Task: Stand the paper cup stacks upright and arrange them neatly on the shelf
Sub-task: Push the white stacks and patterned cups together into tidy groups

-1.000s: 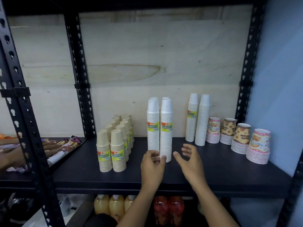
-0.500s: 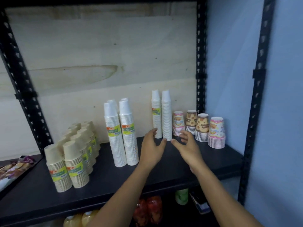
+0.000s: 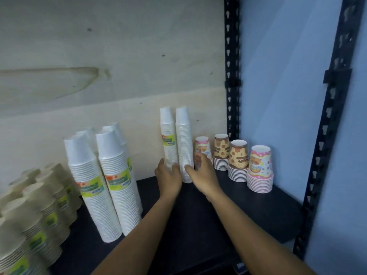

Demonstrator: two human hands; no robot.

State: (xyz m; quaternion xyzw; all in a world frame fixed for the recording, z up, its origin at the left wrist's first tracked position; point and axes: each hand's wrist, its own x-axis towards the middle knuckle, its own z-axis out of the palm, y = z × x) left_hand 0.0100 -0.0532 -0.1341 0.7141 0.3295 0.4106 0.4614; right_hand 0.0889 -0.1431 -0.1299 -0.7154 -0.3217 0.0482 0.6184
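Two tall white cup stacks stand upright side by side at the back of the black shelf (image 3: 248, 213). My left hand (image 3: 168, 177) wraps round the base of the left white stack (image 3: 168, 135), which carries a green label. My right hand (image 3: 204, 175) grips the base of the right white stack (image 3: 184, 139), thumb on its front and fingers on its right side. Two more pairs of tall white labelled stacks (image 3: 93, 187) stand upright nearer the front, left of my arms. Both hands are slightly blurred.
Short printed cup stacks stand in a row to the right: pink (image 3: 202, 144), brown (image 3: 220, 151), brown (image 3: 238, 157), pink (image 3: 260, 169). Several brown kraft cup stacks (image 3: 39, 207) fill the left. Black shelf uprights (image 3: 231, 76) rise at the right, with a plywood back panel (image 3: 119, 56) behind.
The view has swung right and closer. Both hands left the front white stacks, reached to the back and closed on the bases of the two rear white stacks.
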